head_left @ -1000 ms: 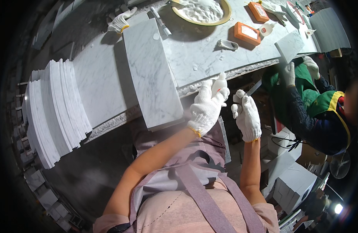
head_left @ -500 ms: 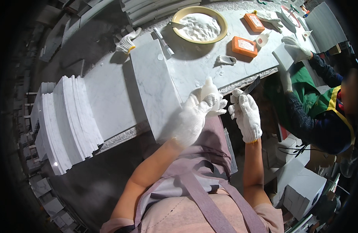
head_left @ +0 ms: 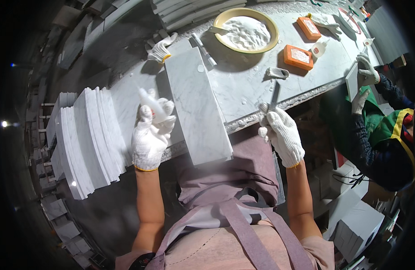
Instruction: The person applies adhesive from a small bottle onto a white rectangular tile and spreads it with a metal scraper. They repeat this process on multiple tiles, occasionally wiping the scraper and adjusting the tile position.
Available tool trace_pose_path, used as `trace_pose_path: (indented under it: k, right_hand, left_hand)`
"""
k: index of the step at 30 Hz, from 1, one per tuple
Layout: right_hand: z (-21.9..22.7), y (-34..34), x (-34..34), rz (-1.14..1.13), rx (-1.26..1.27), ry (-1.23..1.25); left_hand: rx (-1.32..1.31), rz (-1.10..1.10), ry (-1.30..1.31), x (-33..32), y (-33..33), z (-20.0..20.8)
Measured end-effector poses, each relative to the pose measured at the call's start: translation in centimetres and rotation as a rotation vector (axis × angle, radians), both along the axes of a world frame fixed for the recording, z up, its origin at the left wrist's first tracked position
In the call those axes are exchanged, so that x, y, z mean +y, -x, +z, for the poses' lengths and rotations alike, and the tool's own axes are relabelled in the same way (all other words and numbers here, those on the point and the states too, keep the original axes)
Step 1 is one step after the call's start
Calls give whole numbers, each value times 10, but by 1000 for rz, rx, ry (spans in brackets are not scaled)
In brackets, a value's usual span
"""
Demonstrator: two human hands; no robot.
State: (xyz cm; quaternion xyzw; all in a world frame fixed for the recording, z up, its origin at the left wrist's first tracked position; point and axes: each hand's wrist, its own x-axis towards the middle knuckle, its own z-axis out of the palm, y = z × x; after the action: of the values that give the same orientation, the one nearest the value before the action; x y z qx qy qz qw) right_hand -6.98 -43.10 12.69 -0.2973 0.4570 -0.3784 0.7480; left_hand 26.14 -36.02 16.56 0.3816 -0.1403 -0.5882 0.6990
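Note:
My left hand [head_left: 149, 141], in a white knit glove, grips a small white squeeze bottle [head_left: 159, 110] whose tapered nozzle points up and away. It hovers just left of a long marble tile [head_left: 196, 103] that lies across the table and sticks out over its near edge. On the tile's far end is a small pale round spot. My gloved right hand [head_left: 285, 135] is closed on a thin flat blade [head_left: 275, 93], held past the table's front edge to the right of the tile. The blade's lower end is hidden in the fingers.
Stacked marble tiles [head_left: 88, 139] stand at left. Beyond the tile are a marker [head_left: 203, 50], a loose glove [head_left: 159, 48] and a yellow bowl [head_left: 243, 50] of white powder. Orange boxes [head_left: 298, 57] and another bottle [head_left: 319, 48] lie right. A co-worker [head_left: 374, 135] holds a tile [head_left: 352, 82].
My left hand has swung left across the tile with the squeeze bottle. The blade in my right hand now points more straight away. The co-worker's tile has turned more edge-on.

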Motion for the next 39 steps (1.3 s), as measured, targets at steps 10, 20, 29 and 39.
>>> trace_pose_path:
  k: [10,20,29,39]
  right_hand:
    - [-2,-20,-6,233,-144,-69]
    - [-5,-30,-5,245,-161,-144]
    - [12,-29,3,174,-77,-79]
    - [27,-45,-2,121,5,-23]
  left_hand:
    - [-70,-16,-11,18,3,-22]
    - [-30,20,-48,7,2,-30]
    - [-767,400,-76,-7,-38,-74]
    - [-1418,555,-499,-1,-57,-100]
